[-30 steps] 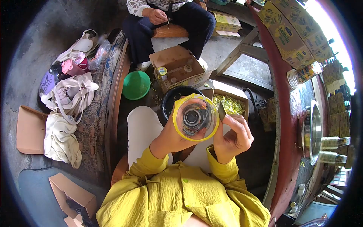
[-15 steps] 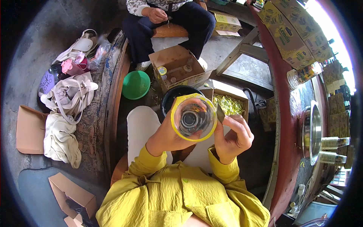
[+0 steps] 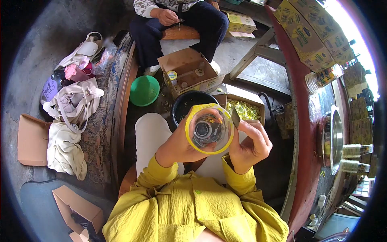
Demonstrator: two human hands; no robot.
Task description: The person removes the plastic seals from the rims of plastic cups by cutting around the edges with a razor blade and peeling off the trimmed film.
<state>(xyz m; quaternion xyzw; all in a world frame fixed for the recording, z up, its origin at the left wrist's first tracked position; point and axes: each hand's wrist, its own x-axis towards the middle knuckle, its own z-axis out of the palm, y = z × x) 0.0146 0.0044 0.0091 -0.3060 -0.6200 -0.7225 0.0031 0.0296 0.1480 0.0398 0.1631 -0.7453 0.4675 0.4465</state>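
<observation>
A clear cup with a yellow rim (image 3: pixel 204 130) is held up in front of me, its mouth facing my head. My left hand (image 3: pixel 173 144) is wrapped around its left side; the fingers behind it show only through the clear wall. At the rim's right edge, my right hand (image 3: pixel 252 147) pinches a small dark flat blade (image 3: pixel 235 118) between thumb and index finger. I cannot tell whether the blade touches the rim. Just beyond the cup stands a dark basin (image 3: pixel 180 105), partly covered by it. To its right, a cardboard box holds yellow-green strips (image 3: pixel 245 111).
Across from me, a seated person's hand (image 3: pixel 168 17) holds something thin. An open carton (image 3: pixel 189 82) with several clear cups and a green bowl (image 3: pixel 144 90) lie between us. Bags (image 3: pixel 76 99) rest on the left; a red-edged counter (image 3: pixel 306 153) runs along the right.
The cup has shifted slightly right and tilted a little. My right hand has moved slightly right, and the blade now stands more upright and shows more beside the rim.
</observation>
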